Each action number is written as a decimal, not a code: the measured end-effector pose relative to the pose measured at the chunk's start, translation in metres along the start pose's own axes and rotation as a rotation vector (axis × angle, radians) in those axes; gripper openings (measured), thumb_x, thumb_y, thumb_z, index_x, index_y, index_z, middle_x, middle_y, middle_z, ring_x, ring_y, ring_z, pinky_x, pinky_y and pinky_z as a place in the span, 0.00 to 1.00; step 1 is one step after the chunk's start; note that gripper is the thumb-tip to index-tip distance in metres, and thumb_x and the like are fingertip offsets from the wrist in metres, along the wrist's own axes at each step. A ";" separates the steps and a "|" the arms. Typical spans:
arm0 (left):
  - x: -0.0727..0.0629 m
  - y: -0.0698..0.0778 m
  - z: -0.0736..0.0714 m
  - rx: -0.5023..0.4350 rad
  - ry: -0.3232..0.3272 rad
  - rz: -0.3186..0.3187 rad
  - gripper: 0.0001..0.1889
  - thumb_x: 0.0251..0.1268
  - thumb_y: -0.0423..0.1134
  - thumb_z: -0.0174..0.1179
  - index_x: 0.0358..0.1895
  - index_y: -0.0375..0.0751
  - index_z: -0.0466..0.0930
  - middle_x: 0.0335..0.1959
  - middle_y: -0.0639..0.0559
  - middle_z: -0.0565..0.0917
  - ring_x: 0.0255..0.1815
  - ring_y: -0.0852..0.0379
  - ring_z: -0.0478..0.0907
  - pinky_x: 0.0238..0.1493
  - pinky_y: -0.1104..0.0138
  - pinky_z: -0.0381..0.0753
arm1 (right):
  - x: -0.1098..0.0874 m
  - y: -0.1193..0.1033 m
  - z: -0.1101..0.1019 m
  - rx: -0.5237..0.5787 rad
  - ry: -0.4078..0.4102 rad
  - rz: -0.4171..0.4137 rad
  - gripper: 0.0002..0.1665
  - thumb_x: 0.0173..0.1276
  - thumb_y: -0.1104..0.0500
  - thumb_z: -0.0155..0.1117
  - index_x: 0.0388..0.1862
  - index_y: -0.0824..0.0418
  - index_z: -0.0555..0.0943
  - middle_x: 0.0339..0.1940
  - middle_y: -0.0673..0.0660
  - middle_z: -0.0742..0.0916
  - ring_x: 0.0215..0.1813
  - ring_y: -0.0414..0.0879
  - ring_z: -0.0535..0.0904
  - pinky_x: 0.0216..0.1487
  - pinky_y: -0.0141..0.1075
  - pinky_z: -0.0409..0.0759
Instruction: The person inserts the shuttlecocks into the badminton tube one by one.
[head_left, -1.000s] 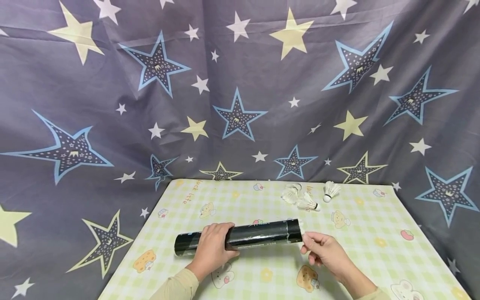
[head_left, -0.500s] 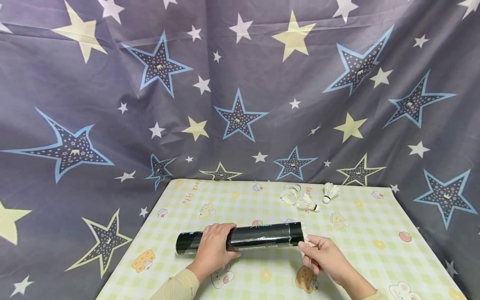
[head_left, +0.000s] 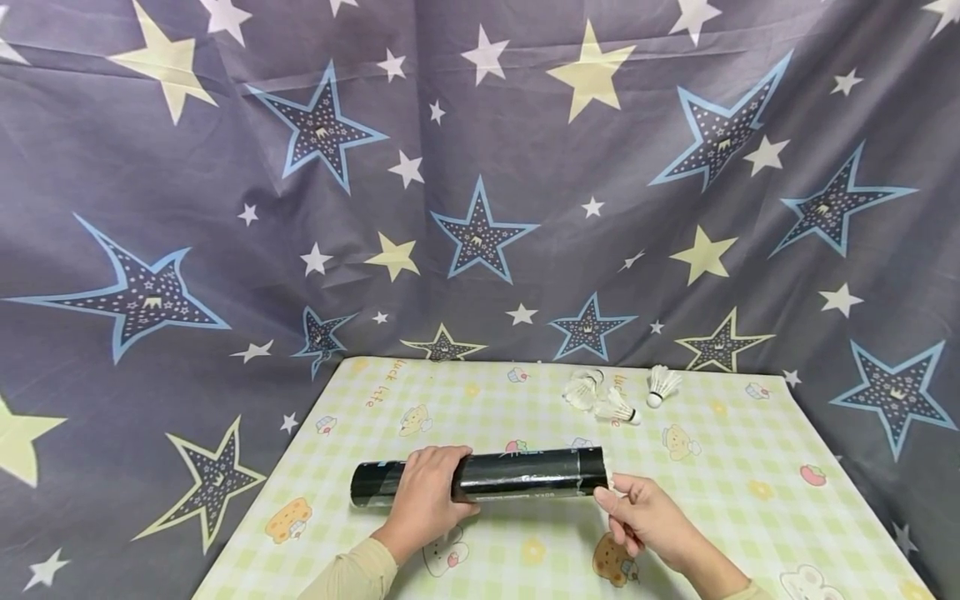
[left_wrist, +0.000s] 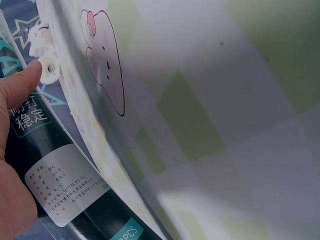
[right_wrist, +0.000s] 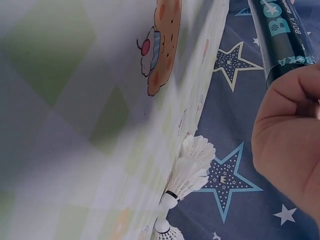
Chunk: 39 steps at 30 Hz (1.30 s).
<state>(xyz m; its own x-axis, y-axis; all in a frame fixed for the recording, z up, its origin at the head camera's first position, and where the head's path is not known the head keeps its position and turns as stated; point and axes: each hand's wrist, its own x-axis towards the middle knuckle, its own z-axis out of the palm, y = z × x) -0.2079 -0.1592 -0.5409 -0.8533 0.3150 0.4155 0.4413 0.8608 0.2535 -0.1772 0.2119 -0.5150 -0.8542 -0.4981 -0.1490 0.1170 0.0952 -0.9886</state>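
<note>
we see the left sleeve (head_left: 354, 575), pale beige and softly creased, its plain cuff (head_left: 383, 556) ending just behind the bare left hand (head_left: 429, 493). the right sleeve (head_left: 748, 592), in the same pale beige, shows as a small piece at the lower edge of the head view, with bare forearm (head_left: 714, 564) between it and the bare right hand (head_left: 651, 515).

Blk tube (head_left: 525, 475), approx. horiz., w/ wht label (left_wrist: 65, 182)
</note>
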 end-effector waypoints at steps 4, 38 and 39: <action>0.001 0.002 -0.001 -0.002 0.009 0.012 0.47 0.36 0.54 0.91 0.67 0.51 0.80 0.59 0.54 0.88 0.58 0.51 0.82 0.63 0.50 0.77 | 0.001 0.001 0.001 0.005 -0.036 -0.018 0.28 0.88 0.52 0.53 0.72 0.73 0.73 0.15 0.43 0.83 0.13 0.32 0.75 0.18 0.28 0.66; -0.001 0.000 0.006 0.019 -0.020 0.014 0.47 0.39 0.59 0.89 0.68 0.52 0.80 0.60 0.54 0.88 0.59 0.51 0.82 0.65 0.49 0.77 | -0.006 0.001 -0.011 0.021 0.040 0.004 0.28 0.85 0.54 0.59 0.74 0.71 0.73 0.19 0.44 0.86 0.14 0.33 0.74 0.19 0.30 0.62; -0.001 0.000 0.007 0.019 -0.020 0.014 0.47 0.39 0.59 0.89 0.68 0.52 0.80 0.60 0.54 0.88 0.59 0.51 0.82 0.65 0.49 0.77 | -0.007 0.001 -0.012 0.019 0.042 0.000 0.29 0.85 0.55 0.59 0.74 0.72 0.72 0.19 0.44 0.86 0.14 0.33 0.74 0.19 0.30 0.62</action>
<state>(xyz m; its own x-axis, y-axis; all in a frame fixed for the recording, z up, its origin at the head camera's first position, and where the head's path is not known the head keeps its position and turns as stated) -0.2090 -0.1570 -0.5471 -0.8524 0.3353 0.4013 0.4485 0.8634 0.2312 -0.1772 0.2254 -0.5151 -0.8746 -0.4617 -0.1480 0.1257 0.0788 -0.9889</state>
